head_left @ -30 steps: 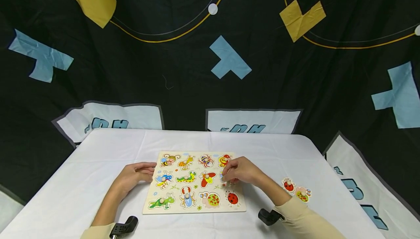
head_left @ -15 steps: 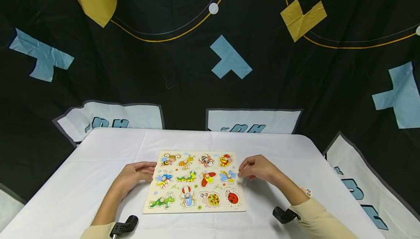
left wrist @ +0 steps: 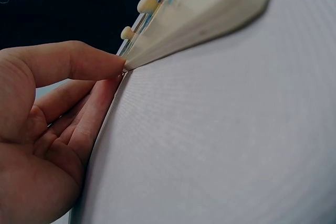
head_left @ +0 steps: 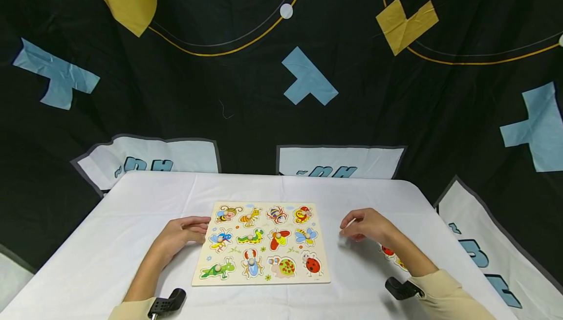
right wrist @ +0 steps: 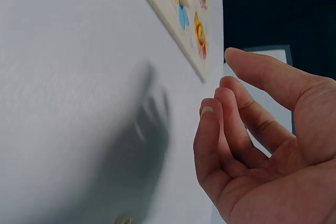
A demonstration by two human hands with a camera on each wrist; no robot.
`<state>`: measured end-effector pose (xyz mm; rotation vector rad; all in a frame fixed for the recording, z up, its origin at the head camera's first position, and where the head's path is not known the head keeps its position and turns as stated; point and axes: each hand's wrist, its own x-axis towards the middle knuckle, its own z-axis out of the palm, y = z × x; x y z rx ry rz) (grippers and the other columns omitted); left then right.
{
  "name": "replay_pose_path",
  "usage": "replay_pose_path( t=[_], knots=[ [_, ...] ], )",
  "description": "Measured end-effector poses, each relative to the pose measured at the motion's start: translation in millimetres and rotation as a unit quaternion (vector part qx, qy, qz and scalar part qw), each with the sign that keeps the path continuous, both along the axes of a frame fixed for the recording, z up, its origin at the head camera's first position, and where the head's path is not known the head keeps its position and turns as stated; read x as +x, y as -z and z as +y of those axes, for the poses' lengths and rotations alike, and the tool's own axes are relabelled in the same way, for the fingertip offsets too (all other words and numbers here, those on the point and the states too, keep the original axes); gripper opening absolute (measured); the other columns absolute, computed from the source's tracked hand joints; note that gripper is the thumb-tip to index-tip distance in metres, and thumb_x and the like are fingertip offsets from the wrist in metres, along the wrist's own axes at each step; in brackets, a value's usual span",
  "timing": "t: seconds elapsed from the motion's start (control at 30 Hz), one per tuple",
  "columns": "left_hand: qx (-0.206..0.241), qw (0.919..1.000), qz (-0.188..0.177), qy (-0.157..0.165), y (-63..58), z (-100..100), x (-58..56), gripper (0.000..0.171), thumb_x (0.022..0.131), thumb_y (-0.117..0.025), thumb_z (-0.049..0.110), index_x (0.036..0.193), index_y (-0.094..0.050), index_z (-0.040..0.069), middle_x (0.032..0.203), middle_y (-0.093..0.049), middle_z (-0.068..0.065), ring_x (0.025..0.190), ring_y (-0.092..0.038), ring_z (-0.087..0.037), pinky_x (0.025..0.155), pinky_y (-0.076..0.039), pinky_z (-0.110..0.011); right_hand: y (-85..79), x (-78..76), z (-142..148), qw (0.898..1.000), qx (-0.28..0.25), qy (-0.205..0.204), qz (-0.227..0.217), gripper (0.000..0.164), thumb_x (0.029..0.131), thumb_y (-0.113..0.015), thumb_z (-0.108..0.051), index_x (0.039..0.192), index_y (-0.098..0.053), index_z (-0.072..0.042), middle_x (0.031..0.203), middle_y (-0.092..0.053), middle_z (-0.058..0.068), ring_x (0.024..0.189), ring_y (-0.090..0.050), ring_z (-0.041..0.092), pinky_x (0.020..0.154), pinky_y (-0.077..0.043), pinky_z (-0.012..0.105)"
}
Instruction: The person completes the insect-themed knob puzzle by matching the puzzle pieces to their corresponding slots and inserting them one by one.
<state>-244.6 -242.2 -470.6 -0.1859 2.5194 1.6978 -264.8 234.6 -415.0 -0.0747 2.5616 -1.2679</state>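
Note:
A wooden peg puzzle board (head_left: 259, 256) with colourful insect pictures lies flat on the white table. Round wooden knobs stand up from several pieces, among them the blue-winged insect piece (head_left: 305, 236). At the board's left edge rests my left hand (head_left: 173, 237); its fingertips (left wrist: 118, 68) touch the rim. My right hand (head_left: 367, 224) hovers to the right of the board, fingers loosely bent, nothing between thumb and fingertips (right wrist: 210, 109). Beside that forearm lies a loose red ladybird piece (head_left: 387, 250), and a snail piece (head_left: 399, 263) is mostly hidden under it.
The white-covered table (head_left: 132, 232) runs back to a dark cloth backdrop (head_left: 246, 95) with blue and gold shapes. Each wrist wears a small black camera, one on the left (head_left: 167, 304) and one on the right (head_left: 402, 288).
My right hand has left the blue-winged insect piece on the board and moved right, over the table near the loose pieces. The left hand stays at the board's edge.

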Motion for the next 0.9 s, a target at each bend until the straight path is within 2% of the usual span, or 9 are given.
replay_pose_path(
  t=[0.17,0.47,0.7,0.9],
  knots=[
    [-0.002,1.0000,-0.004,-0.004,1.2,-0.2,-1.0,0.060,0.068,-0.076,0.007,0.126,-0.061,0.007,0.101,-0.071,-0.005,0.093,-0.065,-0.015,0.084,-0.042,-0.028,0.2,0.2,16.6,1.000,-0.012,-0.025,0.000,0.028,0.074,-0.079,-0.018,0.095,-0.069,-0.003,0.070,-0.063,0.005,0.071,-0.060,0.019,0.068,-0.052,0.033],
    [-0.004,1.0000,-0.002,-0.006,2.6,-0.1,-1.8,0.060,0.067,-0.076,0.007,0.126,-0.061,0.006,0.101,-0.071,-0.005,0.093,-0.065,-0.015,0.084,-0.042,-0.028,-4.9,2.6,42.7,0.999,-0.017,-0.045,-0.007,0.030,0.078,-0.076,-0.018,0.100,-0.067,0.000,0.080,-0.067,0.008,0.076,-0.060,0.022,0.072,-0.052,0.034],
    [0.000,1.0000,-0.001,-0.006,2.4,0.1,-2.3,0.060,0.068,-0.076,0.006,0.126,-0.061,0.006,0.101,-0.071,-0.005,0.092,-0.065,-0.015,0.083,-0.043,-0.027,-6.5,5.2,62.8,0.999,-0.006,-0.034,-0.012,0.029,0.080,-0.073,-0.019,0.101,-0.066,0.000,0.080,-0.065,0.006,0.076,-0.058,0.021,0.071,-0.050,0.036],
    [0.000,1.0000,-0.003,-0.004,1.6,0.3,-1.2,0.060,0.067,-0.076,0.006,0.126,-0.061,0.006,0.100,-0.071,-0.005,0.092,-0.065,-0.015,0.083,-0.043,-0.027,1.3,8.3,80.8,1.000,-0.003,-0.017,-0.020,0.027,0.081,-0.073,-0.020,0.098,-0.066,0.000,0.083,-0.066,0.007,0.078,-0.060,0.024,0.072,-0.051,0.036]
  ],
)
